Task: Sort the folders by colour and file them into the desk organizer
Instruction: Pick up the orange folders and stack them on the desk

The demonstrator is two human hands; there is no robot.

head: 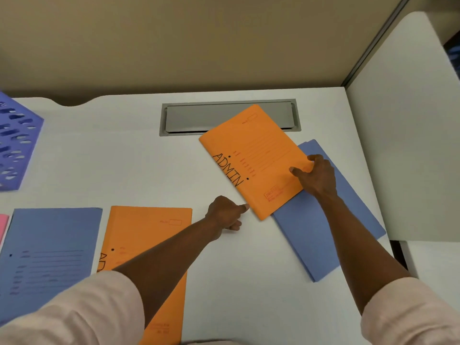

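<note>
My right hand [315, 175] pinches the right edge of an orange folder [251, 155] marked ADMIN, tilted and partly lifted over a blue folder [321, 235] lying on the white desk [124, 165]. My left hand [225, 214] reaches toward the orange folder's lower edge, its fingertip touching or almost touching that edge, fingers loosely curled and holding nothing. A second orange folder [151, 235] lies flat at the lower middle, partly under my left forearm. To its left lies another blue folder [49, 255], and a pink folder's edge [3, 227] shows at the far left. The purple desk organizer [15, 143] stands at the left edge.
A grey cable-port lid [224, 118] is set into the desk at the back, partly covered by the held folder. A beige partition [174, 41] rises behind the desk and a white side panel [410, 120] closes the right.
</note>
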